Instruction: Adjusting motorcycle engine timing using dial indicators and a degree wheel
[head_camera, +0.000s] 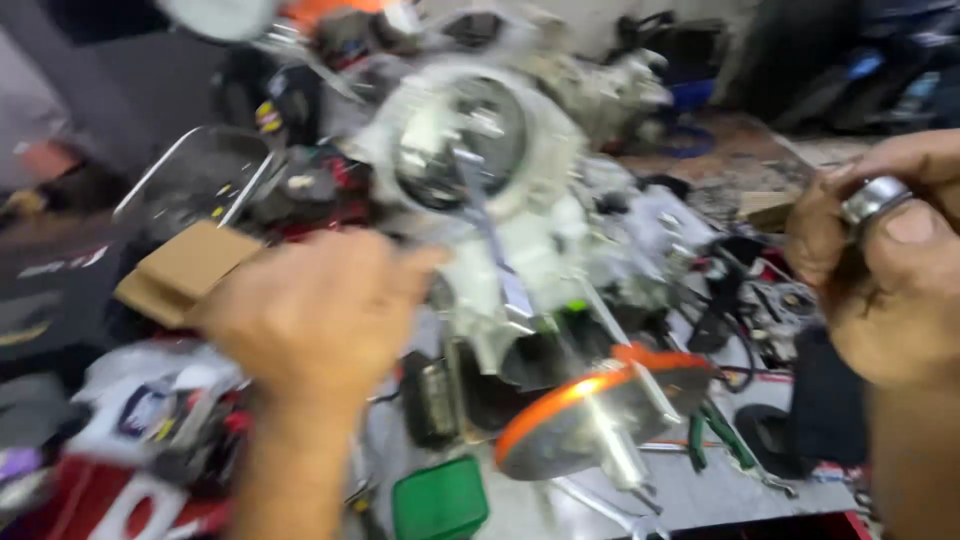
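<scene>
A pale metal engine casing (500, 200) with a round dark opening stands in the middle of a cluttered bench, blurred by motion. My left hand (315, 310) is in front of it at lower left, fingers closed around a long flat metal tool (495, 255) whose tip reaches into the round opening. My right hand (885, 260) is raised at the right edge, pinching a small shiny metal ring (873, 198) between thumb and fingers. Below the casing lies a round orange-rimmed metal disc (590, 420) with a shaft.
A brown cardboard piece (180, 270) lies left of the casing. A green plastic box (440, 500) sits at the front edge, green-handled pliers (725, 445) to the right of the disc. Wires, rags and small parts crowd the bench on all sides.
</scene>
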